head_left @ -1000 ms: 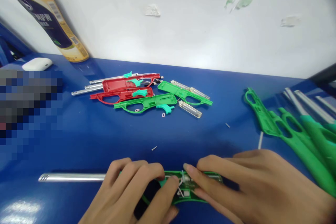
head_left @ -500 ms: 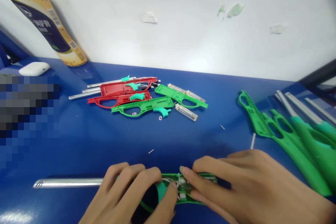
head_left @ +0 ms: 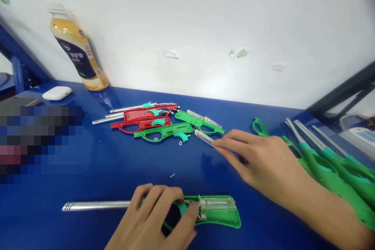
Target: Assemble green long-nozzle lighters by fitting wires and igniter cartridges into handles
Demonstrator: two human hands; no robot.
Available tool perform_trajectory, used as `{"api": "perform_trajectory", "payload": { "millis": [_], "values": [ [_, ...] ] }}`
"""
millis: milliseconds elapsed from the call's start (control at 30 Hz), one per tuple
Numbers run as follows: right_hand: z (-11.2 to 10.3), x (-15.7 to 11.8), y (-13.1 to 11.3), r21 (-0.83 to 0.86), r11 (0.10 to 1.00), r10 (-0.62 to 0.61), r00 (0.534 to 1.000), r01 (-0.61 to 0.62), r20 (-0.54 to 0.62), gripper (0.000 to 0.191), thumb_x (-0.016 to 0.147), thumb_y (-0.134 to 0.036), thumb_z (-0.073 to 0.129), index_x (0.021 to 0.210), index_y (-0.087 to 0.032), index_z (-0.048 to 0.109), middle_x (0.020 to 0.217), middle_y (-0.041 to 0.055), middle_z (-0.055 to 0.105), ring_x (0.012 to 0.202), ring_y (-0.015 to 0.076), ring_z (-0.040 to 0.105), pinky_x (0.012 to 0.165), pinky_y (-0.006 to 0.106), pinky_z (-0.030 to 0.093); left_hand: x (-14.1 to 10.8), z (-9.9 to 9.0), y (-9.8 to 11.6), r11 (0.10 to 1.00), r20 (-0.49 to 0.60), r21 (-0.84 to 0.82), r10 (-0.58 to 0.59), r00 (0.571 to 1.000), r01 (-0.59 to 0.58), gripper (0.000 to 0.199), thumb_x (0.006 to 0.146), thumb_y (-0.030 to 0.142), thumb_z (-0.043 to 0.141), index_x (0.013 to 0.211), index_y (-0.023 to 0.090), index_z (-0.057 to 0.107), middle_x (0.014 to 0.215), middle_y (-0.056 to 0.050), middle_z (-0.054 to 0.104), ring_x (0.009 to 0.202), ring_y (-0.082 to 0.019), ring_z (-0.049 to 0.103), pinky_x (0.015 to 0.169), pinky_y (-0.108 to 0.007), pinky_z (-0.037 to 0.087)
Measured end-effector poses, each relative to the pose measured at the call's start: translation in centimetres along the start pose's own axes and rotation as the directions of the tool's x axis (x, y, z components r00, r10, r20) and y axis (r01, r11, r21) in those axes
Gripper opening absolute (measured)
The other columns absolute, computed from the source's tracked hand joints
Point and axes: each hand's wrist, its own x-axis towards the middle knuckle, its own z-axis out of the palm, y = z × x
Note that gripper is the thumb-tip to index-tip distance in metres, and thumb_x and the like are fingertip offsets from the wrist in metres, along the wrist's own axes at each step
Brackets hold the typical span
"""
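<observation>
Now off the green casing (head_left: 221,217), the right hand (head_left: 260,162) pinches 1 clear tube (head_left: 202,137) between nearly closed fingertips, while the left hand (head_left: 149,216) still grips the casing.

The left hand (head_left: 164,215) is near, fingers curled over an open green casing (head_left: 224,220) on the blue table (head_left: 117,172). A metal tube (head_left: 96,205) runs left from it, and a clear tank (head_left: 218,204) lies in its right part. Farther off and to the right, the right hand (head_left: 263,160) has its fingertips at the right end of a loose tank (head_left: 203,137). Left of that lie a teal trigger (head_left: 182,137), a green shell (head_left: 175,129) and red shells (head_left: 139,115). A screw (head_left: 172,175) lies between these and the near casing. Green lighters (head_left: 331,175) lie right, partly behind the right arm. Far left, a yellow bottle (head_left: 79,54) stands by the wall (head_left: 187,15), just beyond a white case (head_left: 57,93).
</observation>
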Motion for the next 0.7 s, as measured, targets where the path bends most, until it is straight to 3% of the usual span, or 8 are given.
{"api": "perform_trajectory", "payload": {
  "millis": [167, 300, 400, 467, 600, 700],
  "values": [
    [-0.5, 3.7, -0.2, -0.067, 0.998, -0.015, 0.996, 0.021, 0.085, 0.029, 0.110, -0.030, 0.052, 0.113, -0.029, 0.080, 0.104, 0.0021, 0.079, 0.065, 0.0159, 0.067, 0.052, 0.033, 0.028, 0.7, -0.7, 0.2, 0.998, 0.038, 0.057, -0.010, 0.999, 0.008, 0.029, 0.107, 0.033, 0.058, 0.135, 0.027, 0.065, 0.110, -0.003, 0.075, 0.097, -0.023, 0.072, 0.084, -0.038, 0.053],
    [0.0, 7.0, -0.2, -0.067, 0.994, -0.070, 0.976, 0.086, 0.208, 0.025, 0.106, -0.027, 0.061, 0.126, -0.027, 0.076, 0.106, 0.0041, 0.076, 0.070, 0.0145, 0.065, 0.055, 0.032, 0.033, 0.8, -1.6, 0.0, 0.998, 0.087, 0.069, -0.012, 0.996, 0.006, 0.042, 0.107, 0.053, 0.058, 0.141, 0.028, 0.061, 0.114, -0.003, 0.074, 0.096, -0.025, 0.071, 0.085, -0.041, 0.057],
    [0.4, 8.6, 0.0, -0.055, 0.991, -0.103, 0.953, 0.124, 0.286, 0.027, 0.106, -0.031, 0.066, 0.131, -0.023, 0.070, 0.114, 0.0044, 0.073, 0.082, 0.0149, 0.068, 0.068, 0.031, 0.053, 1.0, -2.7, -1.5, 0.992, 0.035, 0.073, -0.106, 0.994, 0.103, 0.032, 0.111, 0.039, 0.048, 0.136, 0.027, 0.063, 0.117, -0.005, 0.073, 0.100, -0.026, 0.070, 0.083, -0.043, 0.060],
    [0.5, 9.2, 0.0, -0.047, 0.990, -0.114, 0.939, 0.136, 0.325, 0.032, 0.105, -0.037, 0.069, 0.132, -0.020, 0.067, 0.119, 0.0059, 0.072, 0.093, 0.0174, 0.071, 0.081, 0.037, 0.062, 1.2, -3.1, -3.2, 0.975, -0.003, 0.110, -0.196, 0.981, 0.195, 0.030, 0.110, 0.028, 0.045, 0.131, 0.026, 0.067, 0.119, -0.007, 0.072, 0.102, -0.028, 0.069, 0.083, -0.046, 0.061],
    [0.7, 9.5, -0.2, 0.001, 0.984, -0.166, 0.917, 0.177, 0.364, 0.039, 0.104, -0.041, 0.070, 0.137, -0.019, 0.065, 0.130, 0.0088, 0.070, 0.105, 0.0212, 0.072, 0.090, 0.043, 0.064, 1.2, -2.7, -6.7, 0.934, 0.023, 0.167, -0.324, 0.946, 0.316, 0.038, 0.109, 0.031, 0.048, 0.140, 0.024, 0.069, 0.130, -0.013, 0.069, 0.109, -0.033, 0.067, 0.086, -0.053, 0.064],
    [1.0, 9.4, -0.6, 0.020, 0.982, -0.184, 0.913, 0.190, 0.364, 0.041, 0.104, -0.040, 0.070, 0.139, -0.020, 0.064, 0.134, 0.0095, 0.069, 0.108, 0.0220, 0.072, 0.091, 0.043, 0.064, 0.9, -1.8, -7.9, 0.923, 0.045, 0.182, -0.353, 0.934, 0.340, 0.041, 0.108, 0.031, 0.048, 0.142, 0.024, 0.070, 0.132, -0.015, 0.067, 0.111, -0.035, 0.068, 0.085, -0.053, 0.064]
  ]
}}
